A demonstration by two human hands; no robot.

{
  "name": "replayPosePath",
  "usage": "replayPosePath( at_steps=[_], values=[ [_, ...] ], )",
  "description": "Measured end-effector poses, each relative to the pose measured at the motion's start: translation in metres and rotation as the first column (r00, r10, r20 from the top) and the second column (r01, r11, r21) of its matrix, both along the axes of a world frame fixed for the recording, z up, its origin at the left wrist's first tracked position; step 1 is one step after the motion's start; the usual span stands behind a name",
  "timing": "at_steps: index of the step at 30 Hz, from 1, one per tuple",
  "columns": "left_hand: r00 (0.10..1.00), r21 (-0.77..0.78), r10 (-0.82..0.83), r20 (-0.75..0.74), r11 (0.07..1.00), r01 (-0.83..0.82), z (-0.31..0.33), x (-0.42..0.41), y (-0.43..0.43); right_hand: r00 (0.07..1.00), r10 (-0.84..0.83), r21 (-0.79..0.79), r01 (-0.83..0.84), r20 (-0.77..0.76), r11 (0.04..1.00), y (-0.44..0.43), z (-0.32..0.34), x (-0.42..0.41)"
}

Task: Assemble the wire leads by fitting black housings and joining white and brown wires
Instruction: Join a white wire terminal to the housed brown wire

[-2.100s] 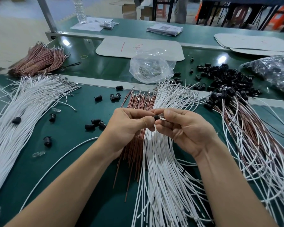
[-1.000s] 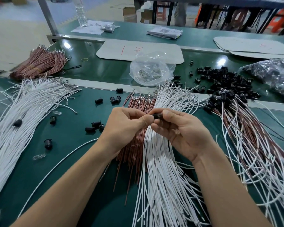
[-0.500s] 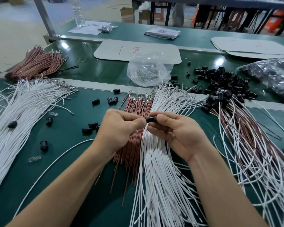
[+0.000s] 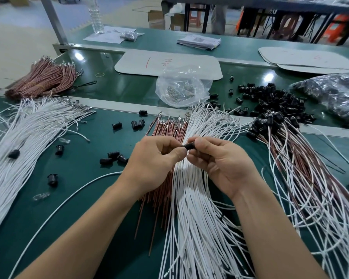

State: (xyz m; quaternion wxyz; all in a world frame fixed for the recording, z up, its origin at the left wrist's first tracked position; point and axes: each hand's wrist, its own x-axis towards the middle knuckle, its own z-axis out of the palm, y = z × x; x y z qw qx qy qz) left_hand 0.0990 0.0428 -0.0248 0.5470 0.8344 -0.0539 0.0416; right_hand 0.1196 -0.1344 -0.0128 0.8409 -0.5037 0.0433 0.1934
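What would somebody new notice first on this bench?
Two hands meet in the middle, the left hand and right hand pinching one small black housing between them. Beneath them fan white wires beside brown wires. A heap of black housings lies at the far right.

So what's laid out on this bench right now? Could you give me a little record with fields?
Held: one black housing, pinched between left hand and right hand
Under the hands: brown wires beside white wires
Right: finished leads, housings fitted at their far ends
Far right: pile of loose black housings
Behind: clear bag of small metal parts
Left: spare white wires; brown bundle beyond them
Surface: green table
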Motion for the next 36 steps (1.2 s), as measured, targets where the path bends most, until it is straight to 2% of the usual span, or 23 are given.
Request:
replayPosePath(
  at_steps=[3,7,12,17,31,36],
  values=[
    [0.999,-0.087,0.036,-0.034,0.995,-0.039,0.0005,-0.0012,-0.0023,0.998,0.031,0.026,-0.029,-0.059,0.999,0.0019,0.0002,-0.0018],
    [0.997,-0.251,0.039,-0.062,0.966,-0.053,0.0015,-0.0006,-0.0036,0.989,0.049,0.154,-0.027,-0.142,0.988,0.0025,-0.0021,-0.0025],
    [0.996,-0.338,0.023,-0.086,0.940,-0.051,0.0012,0.0000,-0.0037,0.987,0.071,0.200,-0.042,-0.142,0.979,0.0042,0.0010,-0.0044],
    [0.996,-0.356,0.044,-0.082,0.932,-0.071,0.0017,-0.0002,-0.0035,0.988,0.072,0.224,-0.040,-0.137,0.974,0.0029,-0.0006,-0.0040],
    [0.995,-0.224,0.092,-0.036,0.970,-0.098,0.0014,-0.0059,0.0020,0.993,0.056,0.090,-0.047,-0.107,0.995,0.0047,-0.0005,-0.0057],
    [0.994,-0.253,0.113,-0.009,0.961,-0.111,0.0067,-0.0050,-0.0032,0.993,0.032,0.159,-0.014,-0.110,0.987,0.0091,-0.0011,-0.0054]
  ],
)
